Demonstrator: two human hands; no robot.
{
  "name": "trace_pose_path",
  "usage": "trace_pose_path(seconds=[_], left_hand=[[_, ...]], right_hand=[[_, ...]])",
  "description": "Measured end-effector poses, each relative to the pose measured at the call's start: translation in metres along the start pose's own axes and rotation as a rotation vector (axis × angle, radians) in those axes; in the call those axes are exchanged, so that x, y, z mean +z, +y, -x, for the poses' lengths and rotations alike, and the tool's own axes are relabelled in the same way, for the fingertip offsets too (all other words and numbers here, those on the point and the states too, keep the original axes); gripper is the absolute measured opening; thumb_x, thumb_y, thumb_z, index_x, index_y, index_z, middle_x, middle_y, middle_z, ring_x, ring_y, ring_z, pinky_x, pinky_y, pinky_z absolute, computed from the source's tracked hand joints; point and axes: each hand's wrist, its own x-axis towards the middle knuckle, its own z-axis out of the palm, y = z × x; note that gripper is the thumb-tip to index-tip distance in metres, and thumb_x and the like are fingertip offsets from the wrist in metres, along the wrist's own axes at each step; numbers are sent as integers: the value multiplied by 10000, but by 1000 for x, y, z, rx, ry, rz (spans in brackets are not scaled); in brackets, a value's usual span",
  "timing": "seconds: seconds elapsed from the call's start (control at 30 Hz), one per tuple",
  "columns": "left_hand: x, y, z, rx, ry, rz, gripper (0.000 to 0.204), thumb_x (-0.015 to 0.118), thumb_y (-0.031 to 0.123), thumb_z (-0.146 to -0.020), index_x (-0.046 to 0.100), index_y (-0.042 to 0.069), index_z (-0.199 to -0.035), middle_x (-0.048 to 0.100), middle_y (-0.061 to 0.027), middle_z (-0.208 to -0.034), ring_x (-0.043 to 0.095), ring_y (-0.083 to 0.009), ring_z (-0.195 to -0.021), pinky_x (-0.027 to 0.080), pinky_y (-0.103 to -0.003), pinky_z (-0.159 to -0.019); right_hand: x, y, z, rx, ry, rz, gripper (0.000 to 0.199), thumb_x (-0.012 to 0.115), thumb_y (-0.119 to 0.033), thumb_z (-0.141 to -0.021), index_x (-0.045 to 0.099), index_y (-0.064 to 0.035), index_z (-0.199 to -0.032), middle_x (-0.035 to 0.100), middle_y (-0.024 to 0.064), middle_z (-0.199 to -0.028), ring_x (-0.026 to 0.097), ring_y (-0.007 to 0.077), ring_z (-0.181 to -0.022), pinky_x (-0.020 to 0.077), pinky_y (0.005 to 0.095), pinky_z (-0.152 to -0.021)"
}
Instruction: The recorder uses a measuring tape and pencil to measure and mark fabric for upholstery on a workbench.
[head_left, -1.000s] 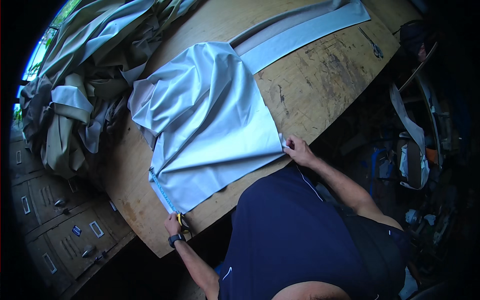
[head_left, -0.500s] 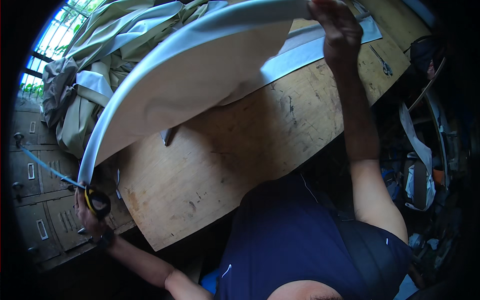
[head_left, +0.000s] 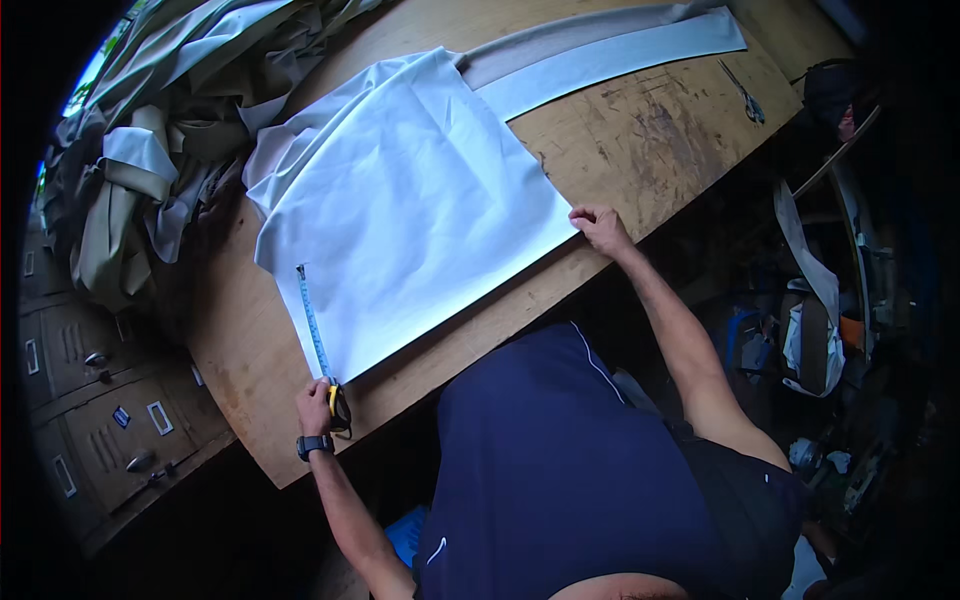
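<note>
A pale, light-blue sheet of fabric (head_left: 410, 190) lies over the wooden table, its far left part gathered in folds. At the sheet's near left corner, my left hand (head_left: 314, 405) is closed on a black and yellow tape measure (head_left: 340, 410). Its blue blade (head_left: 310, 320) extends away from me over the sheet's left side. My right hand (head_left: 603, 230) pinches the near right corner of the sheet close to the table's front edge. The sheet's near edge runs fairly straight between my two hands.
Crumpled beige and grey fabric (head_left: 130, 190) is heaped at the far left. A long pale strip (head_left: 620, 60) lies along the back of the wooden table (head_left: 640, 140). Scissors (head_left: 745, 95) rest near its right end. Drawer cabinets (head_left: 120, 420) stand left; a bag (head_left: 840, 100) is at right.
The fabric was raised in an arch between my hands and now lies spread on the table. Both hands have come down and nearer, the left one shifting rightward with the tape measure.
</note>
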Motion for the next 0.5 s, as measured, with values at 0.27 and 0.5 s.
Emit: trace_pose_path(seconds=[0.27,0.5], left_hand=[[27,-73,32,-11,-78,-60,301,637,211,-921,709,-74,-986,666,-51,-822,599,-127,-769,480,-296,-722],[33,-71,63,233,52,-212,274,628,184,-916,678,-81,-963,649,-136,-891,630,-231,-843,487,-335,-784]], right_hand=[[-13,14,57,-22,63,164,236,710,-174,-843,656,1,-991,655,78,-777,624,158,-755,516,308,-714],[-20,36,79,-40,275,244,323,778,-215,-794,593,-28,-982,640,113,-757,649,282,-728,516,396,-663]])
